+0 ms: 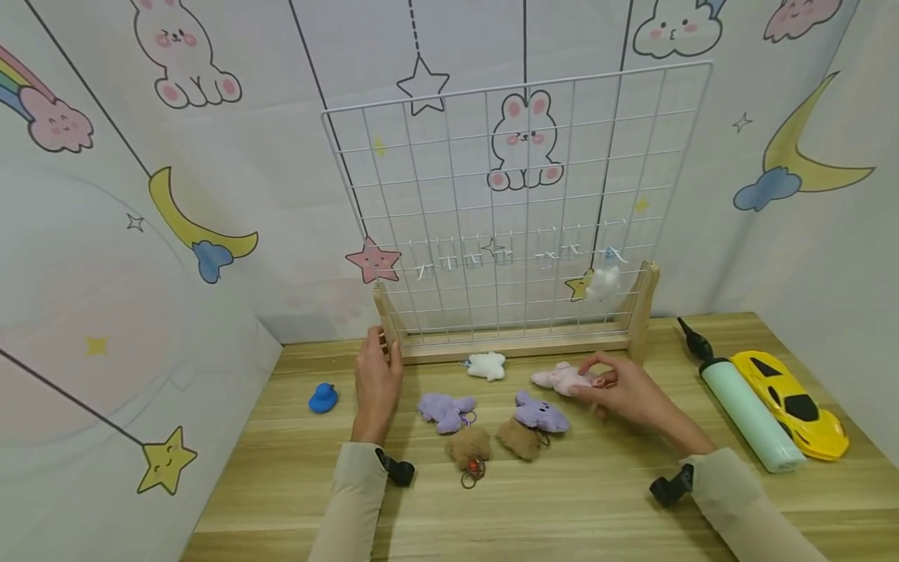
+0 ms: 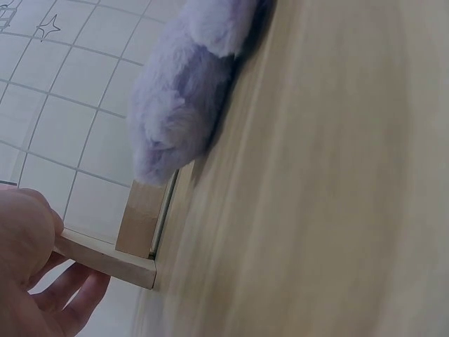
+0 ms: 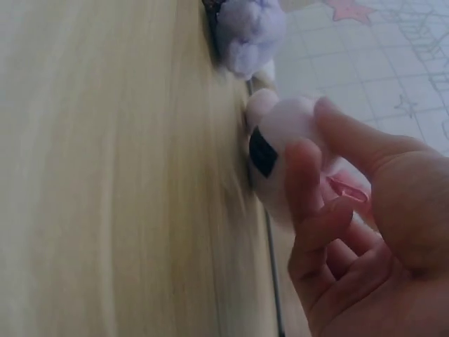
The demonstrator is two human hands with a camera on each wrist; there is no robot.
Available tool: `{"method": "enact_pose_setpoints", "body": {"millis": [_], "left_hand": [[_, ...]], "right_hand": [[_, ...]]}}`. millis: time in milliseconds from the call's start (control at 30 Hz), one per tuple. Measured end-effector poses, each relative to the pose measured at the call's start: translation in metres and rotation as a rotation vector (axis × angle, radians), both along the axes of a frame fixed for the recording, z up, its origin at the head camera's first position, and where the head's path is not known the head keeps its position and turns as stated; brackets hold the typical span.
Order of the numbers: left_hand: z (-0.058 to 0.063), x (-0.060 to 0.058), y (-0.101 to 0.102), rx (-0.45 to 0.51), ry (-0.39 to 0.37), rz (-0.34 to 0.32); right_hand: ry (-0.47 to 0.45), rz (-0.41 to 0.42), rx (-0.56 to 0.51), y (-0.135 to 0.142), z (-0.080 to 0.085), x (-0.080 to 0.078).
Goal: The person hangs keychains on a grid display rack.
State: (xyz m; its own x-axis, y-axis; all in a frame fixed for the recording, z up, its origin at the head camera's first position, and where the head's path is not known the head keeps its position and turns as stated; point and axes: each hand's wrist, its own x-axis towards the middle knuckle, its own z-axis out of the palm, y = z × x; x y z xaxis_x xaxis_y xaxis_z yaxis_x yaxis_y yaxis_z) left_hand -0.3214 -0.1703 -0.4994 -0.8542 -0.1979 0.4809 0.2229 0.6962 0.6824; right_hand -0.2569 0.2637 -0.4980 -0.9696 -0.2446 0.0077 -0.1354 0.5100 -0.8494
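Observation:
A pink plush toy point(image 1: 564, 378) lies on the table, and my right hand point(image 1: 628, 394) pinches its near end between thumb and fingers. In the right wrist view a dark tag shows on the plush point(image 3: 284, 133), with a pink strap beside my fingers point(image 3: 319, 228). My left hand point(image 1: 378, 382) grips the wooden left foot point(image 2: 105, 260) of a white wire grid rack point(image 1: 477, 195), thumb on one side and fingers behind. Between my hands lie a white star-shaped plush point(image 1: 486, 365), two purple plush toys point(image 1: 442, 410) and two brown fluffy ones point(image 1: 518, 439).
Small hooks with clear tags line the grid, and a white plush point(image 1: 604, 284) hangs at its right. A blue rubber duck point(image 1: 323, 398) sits left of my left hand. On the right lie a mint-green hand pump point(image 1: 751, 414) and a yellow toy car point(image 1: 790, 402).

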Motion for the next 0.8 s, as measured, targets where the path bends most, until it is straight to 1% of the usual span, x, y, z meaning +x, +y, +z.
{"method": "enact_pose_setpoints", "body": {"millis": [167, 367, 467, 667, 800], "left_hand": [[0.0003, 0.0003, -0.0003, 0.004, 0.001, -0.003], [-0.0009, -0.0003, -0.0007, 0.000, -0.004, 0.003], [-0.0010, -0.0001, -0.0009, 0.006, -0.006, 0.002], [-0.0003, 0.0007, -0.0008, 0.016, -0.009, -0.005], [-0.0001, 0.0004, -0.0007, 0.015, -0.017, -0.008]], "right_hand": [[0.034, -0.060, 0.009, -0.0005, 0.0030, 0.0017], [0.063, -0.099, 0.058, 0.0002, 0.0075, 0.0014], [0.097, -0.111, 0.067, -0.0002, 0.0091, 0.0011], [0.174, -0.161, 0.137, -0.0015, 0.0095, 0.0018], [0.226, -0.165, 0.116, -0.0022, 0.0078, 0.0015]]}}
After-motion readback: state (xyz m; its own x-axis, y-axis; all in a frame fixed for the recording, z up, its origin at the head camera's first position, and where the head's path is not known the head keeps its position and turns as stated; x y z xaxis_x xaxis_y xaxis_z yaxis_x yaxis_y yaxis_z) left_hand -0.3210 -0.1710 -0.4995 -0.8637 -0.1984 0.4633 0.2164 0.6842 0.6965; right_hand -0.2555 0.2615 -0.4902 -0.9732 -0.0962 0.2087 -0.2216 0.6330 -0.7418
